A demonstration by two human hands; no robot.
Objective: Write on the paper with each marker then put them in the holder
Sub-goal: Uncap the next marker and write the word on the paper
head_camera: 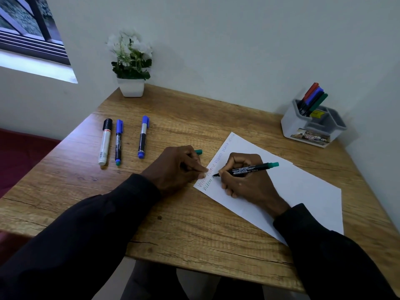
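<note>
A white sheet of paper (292,187) lies slanted on the wooden table (184,230), with several handwritten words along its left edge. My right hand (246,178) grips a green marker (249,169) with its tip on the paper. My left hand (179,165) holds the green cap (198,151) in curled fingers, and its fingertips press the paper's left edge. Three capped markers lie at the left: a white one with a black cap (105,141), a black one with a blue cap (118,142), and another blue-capped one (143,136). A grey-white holder (303,128) at the back right has several markers (311,100) in it.
A white pot of white flowers (131,68) stands at the table's back left against the wall. A window (28,29) is at the upper left. A dark red seat (19,156) sits left of the table. My knees show below the front edge.
</note>
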